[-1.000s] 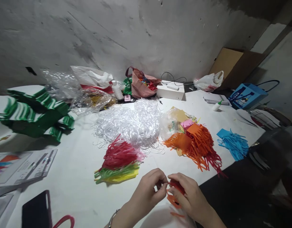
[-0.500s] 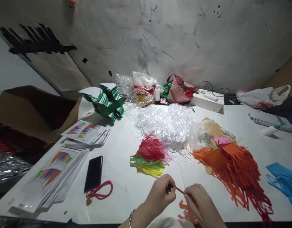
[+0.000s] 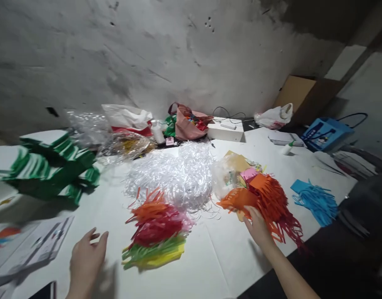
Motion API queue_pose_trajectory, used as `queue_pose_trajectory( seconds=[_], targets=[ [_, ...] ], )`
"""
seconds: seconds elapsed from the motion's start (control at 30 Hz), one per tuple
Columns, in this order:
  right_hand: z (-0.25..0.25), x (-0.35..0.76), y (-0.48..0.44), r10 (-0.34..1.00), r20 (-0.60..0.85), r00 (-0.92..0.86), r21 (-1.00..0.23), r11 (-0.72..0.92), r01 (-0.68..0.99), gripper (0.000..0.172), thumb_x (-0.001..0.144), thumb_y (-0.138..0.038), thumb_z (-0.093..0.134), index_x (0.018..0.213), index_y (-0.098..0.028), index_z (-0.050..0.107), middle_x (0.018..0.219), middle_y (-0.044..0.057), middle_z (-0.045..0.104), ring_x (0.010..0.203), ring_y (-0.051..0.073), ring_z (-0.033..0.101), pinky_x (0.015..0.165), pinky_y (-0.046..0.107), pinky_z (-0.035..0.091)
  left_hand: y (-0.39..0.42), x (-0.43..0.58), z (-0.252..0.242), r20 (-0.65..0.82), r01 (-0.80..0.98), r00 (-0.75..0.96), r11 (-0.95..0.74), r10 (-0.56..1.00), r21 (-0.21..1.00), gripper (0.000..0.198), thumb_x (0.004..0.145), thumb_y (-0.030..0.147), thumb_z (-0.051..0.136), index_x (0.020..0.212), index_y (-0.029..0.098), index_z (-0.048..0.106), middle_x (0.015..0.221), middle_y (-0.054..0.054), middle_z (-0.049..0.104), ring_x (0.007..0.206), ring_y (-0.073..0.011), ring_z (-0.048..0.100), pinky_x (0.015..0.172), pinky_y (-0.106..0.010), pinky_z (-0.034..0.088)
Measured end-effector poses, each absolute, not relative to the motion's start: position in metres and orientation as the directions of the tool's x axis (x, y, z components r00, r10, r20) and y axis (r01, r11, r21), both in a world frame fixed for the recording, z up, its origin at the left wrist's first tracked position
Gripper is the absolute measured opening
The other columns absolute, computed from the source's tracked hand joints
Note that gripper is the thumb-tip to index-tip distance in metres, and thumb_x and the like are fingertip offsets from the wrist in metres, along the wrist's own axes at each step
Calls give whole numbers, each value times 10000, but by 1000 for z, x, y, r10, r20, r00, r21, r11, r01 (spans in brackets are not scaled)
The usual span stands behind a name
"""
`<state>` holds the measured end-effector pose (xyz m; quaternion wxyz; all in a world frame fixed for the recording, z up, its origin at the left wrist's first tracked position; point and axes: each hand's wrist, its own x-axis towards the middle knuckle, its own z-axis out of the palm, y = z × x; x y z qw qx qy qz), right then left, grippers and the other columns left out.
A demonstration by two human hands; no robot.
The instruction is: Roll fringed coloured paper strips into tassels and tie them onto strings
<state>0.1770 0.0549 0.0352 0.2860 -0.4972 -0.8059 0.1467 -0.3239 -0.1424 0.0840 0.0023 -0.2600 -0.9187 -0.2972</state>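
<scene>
My left hand (image 3: pixel 87 259) is held above the white table at the left, fingers apart, with nothing in it. To its right lies a layered pile of fringed tissue paper: an orange bundle (image 3: pixel 150 209) on top, then a red bundle (image 3: pixel 158 228), a green one (image 3: pixel 153 251) and a yellow one (image 3: pixel 159 259). Pale pink fringe shows at the pile's right side. My right hand (image 3: pixel 257 228) reaches to the near edge of the larger heap of orange fringed paper (image 3: pixel 240 199), its thumb and fingers apart. Darker red fringe (image 3: pixel 293 226) hangs from that heap.
Behind the piles spreads a mound of clear shiny strands (image 3: pixel 169 176). Green-and-white folded paper (image 3: pixel 54 166) and printed sheets (image 3: pixel 32 245) are at left. Blue fringe (image 3: pixel 315 201), a glue bottle (image 3: pixel 287 148) and a blue bag (image 3: pixel 329 133) are at right. A phone (image 3: pixel 44 291) lies near the front edge.
The view has swung right. My hands have parted, and the thin orange-red strip between them is gone. An orange bundle now lies on the middle pile. My right hand has moved to the orange heap.
</scene>
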Motion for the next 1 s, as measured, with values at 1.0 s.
queue_pose_trajectory(
  seconds=[1.0],
  targets=[
    [53,174,106,876,284,-390,-245,460,854,143,890,-127,553,916,-191,678,879,71,664,893,215,571,913,403,379,108,26,44,286,882,204,-303,936,361,676,738,139,586,1386,156,393,1341,-161,536,1286,-330,414,1098,-544,216]
  ],
)
